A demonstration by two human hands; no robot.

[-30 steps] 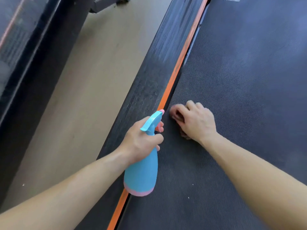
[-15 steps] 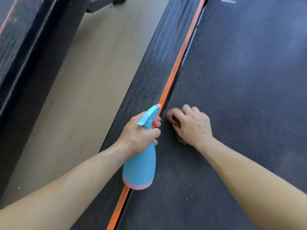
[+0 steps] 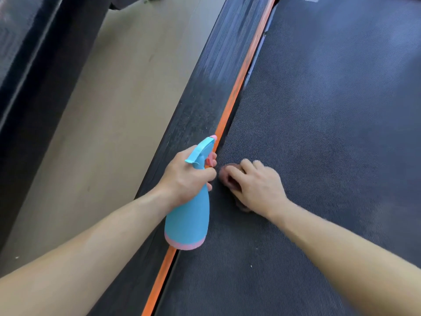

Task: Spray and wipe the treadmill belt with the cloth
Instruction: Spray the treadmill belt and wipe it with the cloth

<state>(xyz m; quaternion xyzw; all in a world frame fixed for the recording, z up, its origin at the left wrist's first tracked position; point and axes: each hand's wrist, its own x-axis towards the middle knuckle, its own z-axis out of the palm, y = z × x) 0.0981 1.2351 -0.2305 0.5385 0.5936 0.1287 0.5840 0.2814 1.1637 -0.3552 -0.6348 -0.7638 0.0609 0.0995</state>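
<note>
bottle in the left hand, cloth under the right, both at the belt's left edge

at far left a dark machine frame [image 3: 27,87] runs up the picture; beside it lies a strip of tan floor [image 3: 109,110]; next comes the treadmill's black ribbed side rail [image 3: 200,106], edged on its right by an orange stripe [image 3: 234,99]; the left hand [image 3: 186,176] reaches in over the rail and grips a blue spray bottle [image 3: 189,220] by its neck, its fingers [image 3: 208,175] curled round below the trigger; the bottle has a pink base and a pink nozzle tip, hangs base toward the camera over the stripe, and points up along the rail; just right of it the right hand [image 3: 257,185] lies palm down on the treadmill belt [image 3: 330,110], close to the belt's left edge; its fingers [image 3: 248,165] are bent over a small brownish cloth [image 3: 229,179], pressing it onto the belt; the cloth is mostly hidden, showing only past the fingertips and by the wrist; the hands are near each other but apart; the dark textured belt fills the rest of the right side, with a few pale specks near the bottom.
</note>
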